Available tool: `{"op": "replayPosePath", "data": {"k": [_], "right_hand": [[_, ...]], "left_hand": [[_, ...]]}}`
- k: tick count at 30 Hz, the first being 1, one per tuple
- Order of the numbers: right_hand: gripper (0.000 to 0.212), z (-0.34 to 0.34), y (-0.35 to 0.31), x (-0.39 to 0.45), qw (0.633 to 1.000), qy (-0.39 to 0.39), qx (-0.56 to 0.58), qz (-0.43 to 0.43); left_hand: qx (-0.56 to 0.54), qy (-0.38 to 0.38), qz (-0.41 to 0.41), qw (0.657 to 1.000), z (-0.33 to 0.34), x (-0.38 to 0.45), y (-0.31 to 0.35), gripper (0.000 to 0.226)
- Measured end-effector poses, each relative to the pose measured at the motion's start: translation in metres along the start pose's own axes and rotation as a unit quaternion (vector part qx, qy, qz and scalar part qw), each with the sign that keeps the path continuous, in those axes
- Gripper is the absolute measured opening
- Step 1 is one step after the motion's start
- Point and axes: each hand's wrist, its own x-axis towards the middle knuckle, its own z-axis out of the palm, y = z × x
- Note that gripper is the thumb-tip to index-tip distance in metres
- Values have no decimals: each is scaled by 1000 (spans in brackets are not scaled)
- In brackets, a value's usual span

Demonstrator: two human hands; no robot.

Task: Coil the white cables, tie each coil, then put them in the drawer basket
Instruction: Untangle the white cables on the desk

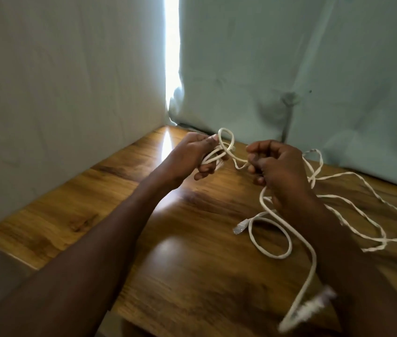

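My left hand (194, 154) grips a few small loops of a white cable (226, 145) above the wooden table (192, 276). My right hand (274, 166) pinches the same cable a short way along, with a slack stretch sagging between the two hands. From the right hand the cable drops down, curls once on the table near its clear plug (239, 228), and runs blurred toward the front edge. A thinner twisted white cable (363, 210) lies spread loosely on the table to the right, partly behind my right wrist.
Pale cloth sheets (314, 69) hang close behind and to the left of the table, with a bright gap between them. The table's front edge runs across the bottom of the view. No drawer basket is in view.
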Motion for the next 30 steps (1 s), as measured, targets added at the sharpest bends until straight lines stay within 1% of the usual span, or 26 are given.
{"op": "replayPosePath", "data": {"k": [2,4,6,7,8,9,10,11,12,13,14,15,16,17,18,19,20,21,22,23,24,25,27,28,29,30], "right_hand": [[31,1,0,1,985,9,-141,-98],[26,3,-3,0,955,-24,-217,-199],[6,2,-8,-3,938,-115,-246,-214],[12,1,-10,-5,920,-163,-288,-210],[24,1,-10,-7,896,-193,-338,-215],[31,2,-9,-9,879,-197,-375,-220],[31,4,-9,-10,879,-178,-381,-224],[27,6,-12,-13,895,-154,-355,-220],[21,6,-14,-13,923,-133,-298,-205],[13,6,-15,-12,948,-130,-233,-173],[13,4,-17,-12,965,-140,-175,-133],[21,1,-19,-10,977,-156,-115,-92],[28,-2,-20,-9,984,-173,-21,-44],[32,-6,-21,-7,977,-185,105,10],[33,-9,-23,-5,946,-186,253,72],[35,-13,-22,-3,895,-176,390,126],[40,-15,-19,1,840,-157,495,155],[46,-19,-15,5,797,-138,567,159],[51,-20,-10,9,773,-122,606,146],[53,-21,-7,12,770,-108,616,123],[54,-21,-4,15,785,-93,604,100],[54,-21,-3,17,816,-75,568,84],[45,-19,-3,16,904,-31,422,53],[37,-18,-4,14,940,-12,340,31],[32,-17,-6,11,962,5,273,11],[28,-16,-8,8,975,25,220,-6]], "left_hand": [[10,1,-37,999,1,0,-3,47],[46,15,-72,996,4,-1,-4,44],[76,31,-94,992,6,1,-7,40],[86,37,-96,991,7,2,-9,39],[102,45,-92,989,6,3,-12,41],[128,58,-85,986,5,5,-15,44],[157,73,-72,982,5,5,-16,46],[182,90,-54,978,4,6,-17,48],[200,107,-33,973,5,5,-15,50],[210,118,-17,970,6,4,-13,52],[213,120,-10,970,7,3,-11,53],[212,116,-17,970,8,3,-10,52],[204,109,-35,972,8,3,-10,50],[194,102,-58,974,8,3,-11,48],[184,93,-80,975,7,3,-13,47],[174,81,-99,976,7,2,-13,47],[155,68,-117,979,7,1,-13,49],[126,54,-130,982,6,0,-11,51],[93,38,-138,985,6,-1,-8,52],[65,17,-143,987,6,-3,-5,52],[48,-8,-149,988,6,-4,-3,51],[43,-36,-155,986,6,-5,-1,51],[30,-93,-166,981,6,-6,0,53],[16,-118,-169,978,6,-6,0,53],[-2,-136,-170,976,5,-6,1,51],[-24,-154,-168,973,3,-8,3,47]]}}
